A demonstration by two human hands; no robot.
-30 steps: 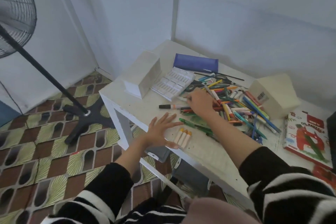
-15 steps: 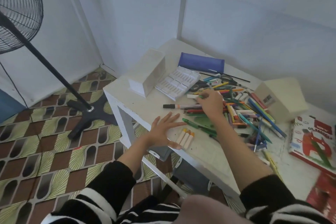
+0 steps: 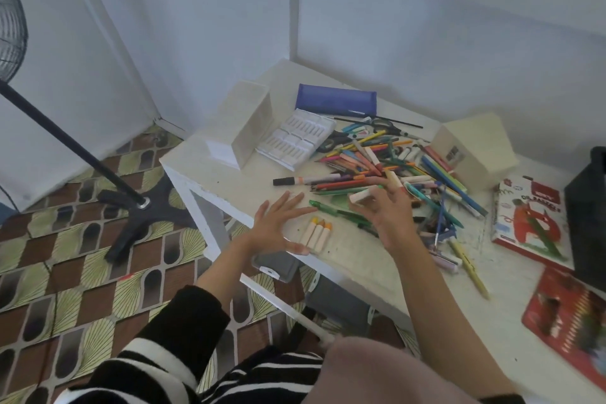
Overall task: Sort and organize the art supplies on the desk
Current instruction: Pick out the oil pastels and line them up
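A jumbled pile of markers, pencils and pens (image 3: 387, 164) covers the middle of the white desk (image 3: 229, 180). Three short crayons (image 3: 317, 232) lie side by side near the front edge. My left hand (image 3: 275, 226) rests flat on the desk just left of them, fingers spread. My right hand (image 3: 385, 207) hovers over the pile's near edge and pinches a short pale crayon (image 3: 360, 196) between thumb and fingers. A green pen (image 3: 337, 211) lies between the hands.
A white plastic tray (image 3: 295, 138), a white box (image 3: 249, 123) and a blue pencil case (image 3: 336, 100) sit at the back left. Another white box (image 3: 472, 147) stands right of the pile. Colouring books (image 3: 531, 220) and a red pencil tin (image 3: 570, 321) lie at right. A fan stand (image 3: 137, 203) is on the floor.
My right hand has come back from the pile toward the three crayons, carrying a short pale crayon. My left hand has stayed flat on the desk.
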